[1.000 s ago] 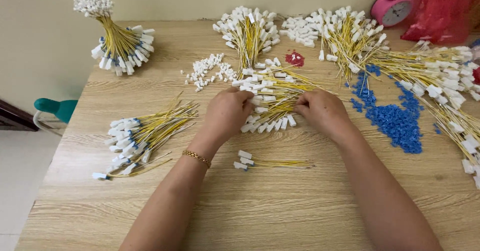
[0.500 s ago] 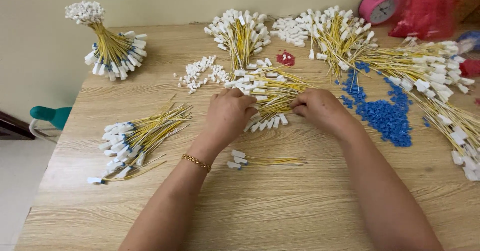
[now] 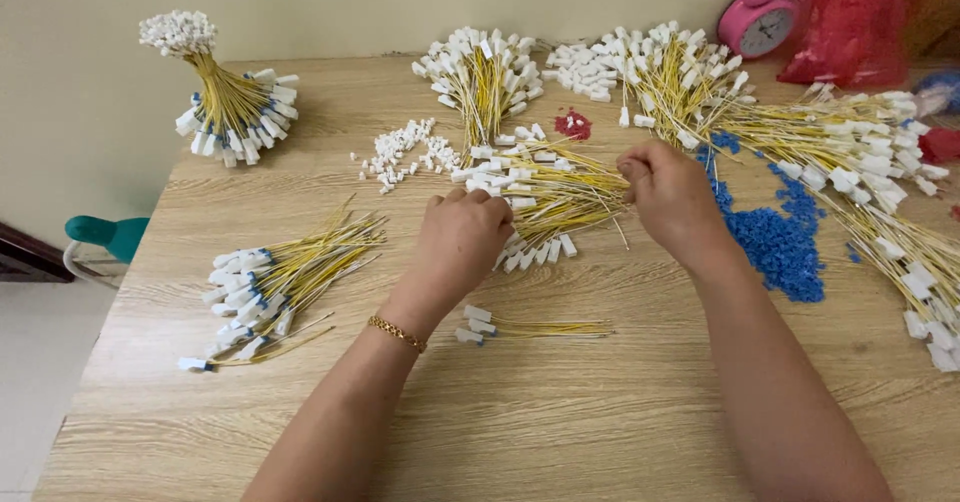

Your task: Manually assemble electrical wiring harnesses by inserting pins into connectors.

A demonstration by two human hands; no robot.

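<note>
A wire from the yellow wire bundle (image 3: 545, 190) at mid-surface is judged pinched by the right hand (image 3: 672, 200), the bundle pressed by the curled left hand (image 3: 465, 234); separation requires a clean pull.

Left hand (image 3: 468, 234) rests on the middle pile of yellow wires (image 3: 560, 190) with white connectors; right hand (image 3: 672, 198) pinches a few strands at its far edge. Blue beads (image 3: 775, 242) lie beside, pink clock (image 3: 760, 22) behind.
</note>
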